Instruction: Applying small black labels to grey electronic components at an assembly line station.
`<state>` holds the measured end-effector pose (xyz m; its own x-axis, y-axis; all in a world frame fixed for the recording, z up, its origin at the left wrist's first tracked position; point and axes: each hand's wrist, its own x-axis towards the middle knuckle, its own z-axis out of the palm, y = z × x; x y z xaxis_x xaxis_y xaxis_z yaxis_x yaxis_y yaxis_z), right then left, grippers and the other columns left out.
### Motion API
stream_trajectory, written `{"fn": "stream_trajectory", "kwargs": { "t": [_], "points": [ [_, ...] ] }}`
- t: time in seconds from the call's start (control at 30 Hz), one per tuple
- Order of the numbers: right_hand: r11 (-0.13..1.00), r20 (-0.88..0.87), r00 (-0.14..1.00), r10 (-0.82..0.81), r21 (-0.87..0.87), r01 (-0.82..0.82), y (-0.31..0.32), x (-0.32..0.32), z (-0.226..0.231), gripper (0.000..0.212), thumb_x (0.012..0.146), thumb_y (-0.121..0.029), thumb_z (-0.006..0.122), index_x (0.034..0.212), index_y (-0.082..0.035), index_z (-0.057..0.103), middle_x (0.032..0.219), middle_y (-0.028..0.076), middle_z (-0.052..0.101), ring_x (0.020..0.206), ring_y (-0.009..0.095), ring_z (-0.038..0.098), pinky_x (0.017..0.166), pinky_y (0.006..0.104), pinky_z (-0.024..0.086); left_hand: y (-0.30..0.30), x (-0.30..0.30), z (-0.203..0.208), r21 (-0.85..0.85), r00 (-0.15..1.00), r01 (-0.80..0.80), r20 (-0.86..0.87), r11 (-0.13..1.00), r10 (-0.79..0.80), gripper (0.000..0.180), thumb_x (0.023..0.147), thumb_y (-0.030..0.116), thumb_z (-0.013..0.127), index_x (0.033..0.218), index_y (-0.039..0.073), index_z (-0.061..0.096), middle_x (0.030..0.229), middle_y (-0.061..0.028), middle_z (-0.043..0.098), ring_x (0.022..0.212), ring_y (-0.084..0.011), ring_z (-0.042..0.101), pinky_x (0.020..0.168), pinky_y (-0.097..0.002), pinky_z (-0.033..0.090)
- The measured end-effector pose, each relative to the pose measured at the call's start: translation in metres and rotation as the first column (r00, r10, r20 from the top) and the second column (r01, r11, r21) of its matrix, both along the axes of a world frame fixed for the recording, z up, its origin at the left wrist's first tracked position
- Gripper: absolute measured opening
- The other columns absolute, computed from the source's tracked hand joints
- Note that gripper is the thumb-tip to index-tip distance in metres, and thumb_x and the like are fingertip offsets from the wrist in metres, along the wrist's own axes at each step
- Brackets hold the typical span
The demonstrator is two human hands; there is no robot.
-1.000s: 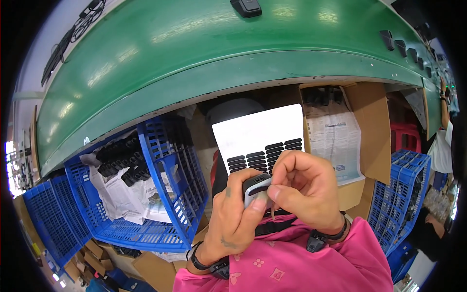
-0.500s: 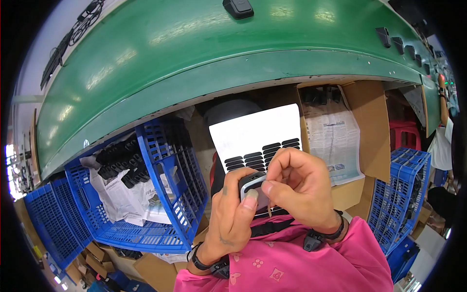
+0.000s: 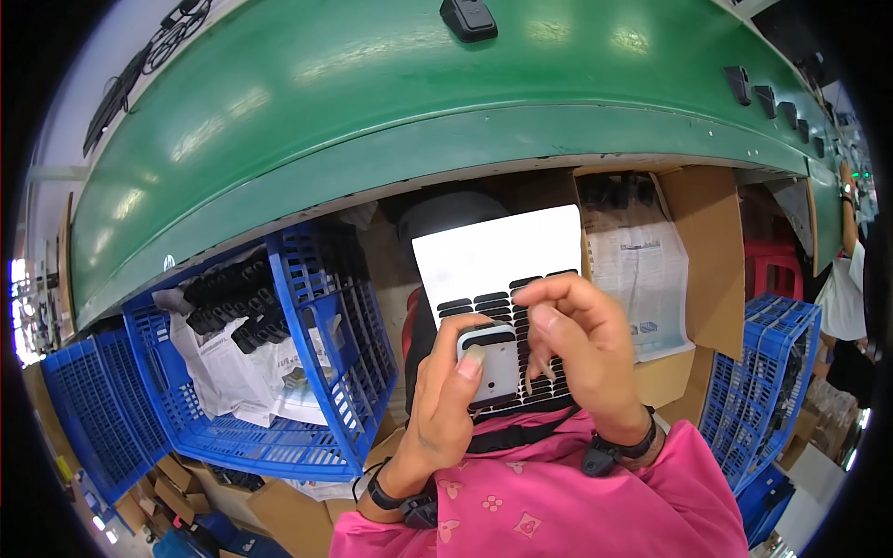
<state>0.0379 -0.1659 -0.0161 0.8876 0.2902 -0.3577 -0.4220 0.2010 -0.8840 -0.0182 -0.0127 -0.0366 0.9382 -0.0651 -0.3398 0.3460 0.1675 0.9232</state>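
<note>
My left hand (image 3: 437, 395) grips a small rectangular device (image 3: 502, 365) with a dark casing and a pale grey face that has small dark holes. The left thumb lies across that face. Just right of the device, my right hand (image 3: 591, 349) is raised with its fingers apart, and nothing shows between them. Beneath both hands a white sheet (image 3: 502, 244) lies on my lap, bearing rows of black oblong stickers. The hands and the device hide part of those rows.
A green workbench (image 3: 353, 102) runs across the far side, with a black device (image 3: 469, 19) on it and several more at right. A blue crate (image 3: 251, 456) with black parts and paper stands left. At right are a cardboard box (image 3: 707, 251) and another blue crate (image 3: 763, 381).
My right hand has moved away from the device to the right, and its fingers have spread. The device's pale face is now uncovered; the left hand still holds it.
</note>
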Motion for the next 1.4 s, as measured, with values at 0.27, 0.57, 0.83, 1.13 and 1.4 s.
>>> {"fn": "stream_trajectory", "kwargs": {
  "t": [0.27, 0.57, 0.83, 1.13, 1.4],
  "points": [
    [0.923, 0.120, 0.933, 0.339, -0.237, -0.304, 0.019, 0.008, -0.003, 0.026, 0.095, -0.014, 0.048, 0.106, 0.003, 0.063, 0.071, 0.000, 0.058, 0.057, 0.004, 0.051, 0.050, 0.0185, 0.041, 0.010, -0.004, -0.004, -0.049, 0.992, -0.122, 0.010, 0.991, 0.122, 0.040, 0.092, 0.029, 0.036, 0.118, -0.002, 0.042, 0.085, -0.0142, 0.060, 0.078, -0.0167, 0.057, 0.071, -0.0297, 0.043],
    [0.938, -0.081, 0.942, 0.325, -0.095, -0.332, 0.044, 0.006, -0.029, 0.023, 0.093, -0.022, 0.056, 0.092, 0.001, 0.057, 0.069, 0.004, 0.060, 0.048, 0.008, 0.053, 0.042, 0.0191, 0.043, 0.045, -0.026, 0.007, 0.143, 0.974, -0.101, 0.216, 0.985, 0.069, 0.062, 0.083, 0.019, 0.060, 0.132, -0.002, 0.028, 0.116, -0.0237, 0.050, 0.107, -0.0323, 0.053, 0.088, -0.0379, 0.044],
    [0.830, -0.387, 0.745, 0.543, 0.381, -0.407, 0.088, -0.012, -0.031, 0.019, 0.092, -0.013, 0.055, 0.102, 0.002, 0.050, 0.072, 0.010, 0.060, 0.057, 0.018, 0.062, 0.051, 0.0296, 0.055, 0.105, -0.056, -0.005, 0.332, 0.878, -0.345, 0.444, 0.878, 0.177, 0.059, 0.070, 0.011, 0.079, 0.121, 0.002, 0.052, 0.123, -0.0163, 0.056, 0.113, -0.0280, 0.055, 0.094, -0.0349, 0.044],
    [0.994, -0.009, 0.998, 0.059, -0.090, -0.060, -0.008, 0.041, -0.024, 0.017, 0.093, -0.019, 0.055, 0.101, -0.004, 0.053, 0.065, -0.004, 0.045, 0.049, 0.004, 0.039, 0.044, 0.0196, 0.032, 0.368, -0.131, -0.135, 0.898, 0.692, -0.430, 0.260, 0.096, 0.674, 0.053, 0.074, 0.035, 0.075, 0.107, -0.004, 0.060, 0.088, -0.0205, 0.067, 0.079, -0.0278, 0.067, 0.071, -0.0351, 0.051],
    [0.964, -0.014, 0.980, -0.199, -0.184, 0.193, -0.052, 0.036, -0.042, 0.012, 0.094, -0.015, 0.053, 0.098, -0.004, 0.053, 0.064, -0.002, 0.044, 0.051, 0.005, 0.038, 0.047, 0.0194, 0.031, 0.421, -0.139, -0.238, 0.985, 0.681, -0.159, 0.156, -0.063, 0.715, 0.041, 0.086, 0.029, 0.063, 0.116, 0.003, 0.055, 0.095, -0.0256, 0.059, 0.091, -0.0444, 0.057, 0.078, -0.0476, 0.046]
  ]
}}
